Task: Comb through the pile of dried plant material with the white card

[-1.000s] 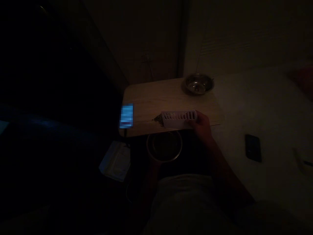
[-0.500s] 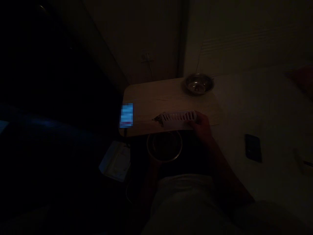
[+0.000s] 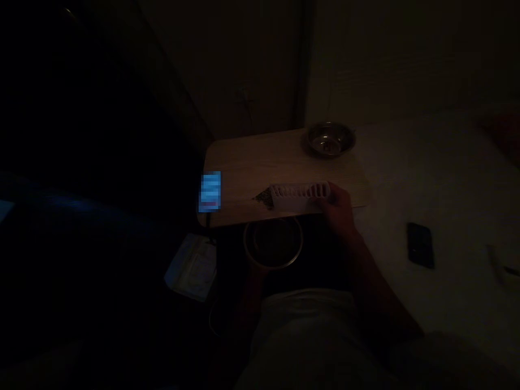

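My right hand [image 3: 339, 210] is closed on the right end of a pale slotted tray [image 3: 298, 197], which lies along the near edge of the wooden table [image 3: 252, 162]. Against the tray's left end is a small heap of dark bits [image 3: 264, 197]. Below the table edge, a round metal bowl [image 3: 273, 244] is held from underneath by my left hand [image 3: 258, 273], whose fingers are mostly lost in the dark. What the bowl contains is too dim to make out.
A lit phone [image 3: 210, 192] sits at the table's left edge. A second metal bowl [image 3: 330, 140] stands at the back right. On the pale surface to the right lies a dark phone [image 3: 420, 245]. A box [image 3: 193, 267] is at lower left.
My right hand and the slotted tray have shifted slightly to the right, away from the tip of the dark heap. The bowl below has stayed in place, and the picture is dimmer.
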### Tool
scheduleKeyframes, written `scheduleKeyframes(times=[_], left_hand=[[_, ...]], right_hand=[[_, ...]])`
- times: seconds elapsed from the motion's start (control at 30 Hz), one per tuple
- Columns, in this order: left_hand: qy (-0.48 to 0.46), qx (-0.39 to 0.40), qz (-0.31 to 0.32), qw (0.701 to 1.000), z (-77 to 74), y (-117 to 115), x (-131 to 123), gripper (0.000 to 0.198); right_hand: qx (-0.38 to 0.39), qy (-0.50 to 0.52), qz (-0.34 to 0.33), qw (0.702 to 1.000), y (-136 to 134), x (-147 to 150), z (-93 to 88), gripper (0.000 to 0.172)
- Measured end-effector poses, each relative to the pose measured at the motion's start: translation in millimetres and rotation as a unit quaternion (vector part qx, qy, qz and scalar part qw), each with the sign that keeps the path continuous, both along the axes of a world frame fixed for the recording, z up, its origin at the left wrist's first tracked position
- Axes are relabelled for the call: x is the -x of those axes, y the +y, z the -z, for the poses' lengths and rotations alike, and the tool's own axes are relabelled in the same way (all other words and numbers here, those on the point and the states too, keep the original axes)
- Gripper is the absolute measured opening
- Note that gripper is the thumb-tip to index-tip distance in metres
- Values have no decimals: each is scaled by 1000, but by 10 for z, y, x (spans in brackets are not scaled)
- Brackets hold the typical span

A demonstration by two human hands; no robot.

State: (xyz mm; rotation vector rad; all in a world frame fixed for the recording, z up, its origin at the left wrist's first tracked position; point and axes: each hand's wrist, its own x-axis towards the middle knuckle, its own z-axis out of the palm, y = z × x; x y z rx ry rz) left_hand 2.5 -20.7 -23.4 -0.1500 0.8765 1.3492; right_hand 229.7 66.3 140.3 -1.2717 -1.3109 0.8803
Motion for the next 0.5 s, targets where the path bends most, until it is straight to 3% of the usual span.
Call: scheduleKeyframes(times=[0.13,0.23,0.5], left_hand=[[26,-2,-47,999,-75,-27,-16,55],[10,5,-49,999,-111,-18,-23,54],[52,-22,-79,995,-23,-28,-16,53]], right_hand=[[-18,-11,15,1000,-6,-20,16,21],[-28,-24,21,999,-6,-26,22,21],[-29,-40,18,999,-12,-1,10,20]])
